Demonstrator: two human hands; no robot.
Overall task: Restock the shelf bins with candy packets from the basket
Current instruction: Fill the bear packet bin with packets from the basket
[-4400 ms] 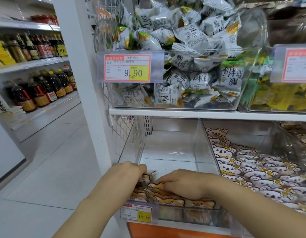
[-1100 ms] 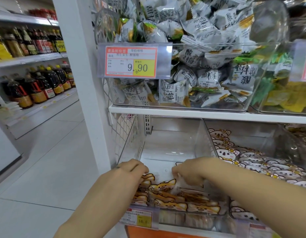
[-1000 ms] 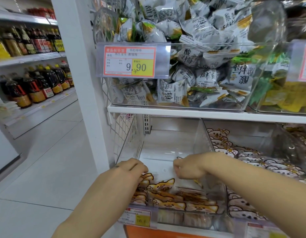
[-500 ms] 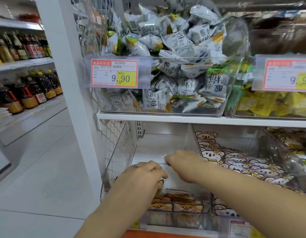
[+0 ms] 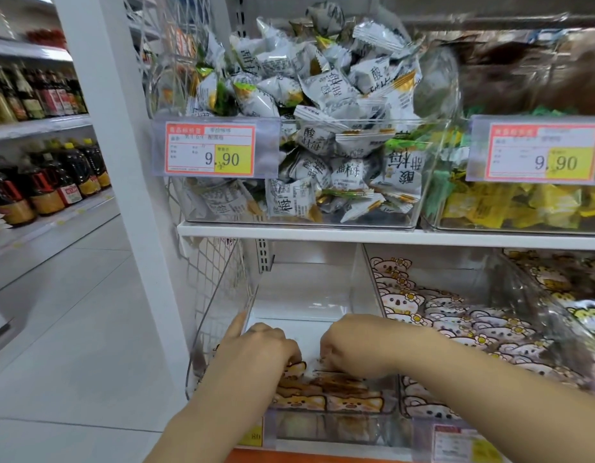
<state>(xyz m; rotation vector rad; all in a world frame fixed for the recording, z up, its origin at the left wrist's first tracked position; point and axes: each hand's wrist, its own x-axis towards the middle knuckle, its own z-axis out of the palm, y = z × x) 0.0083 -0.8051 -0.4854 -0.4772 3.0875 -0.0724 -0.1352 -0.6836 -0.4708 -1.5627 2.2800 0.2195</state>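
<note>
Bright, even light — blurred edges

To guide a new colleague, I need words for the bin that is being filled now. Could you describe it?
Find the white shelf board under the bin of grey-white plum candies. Directly below it, leftmost beside the wire mesh panel, stands a clear bin. Unlike its right neighbour, full of pink bear packets, it holds orange puppy-face packets only at the front.
</note>
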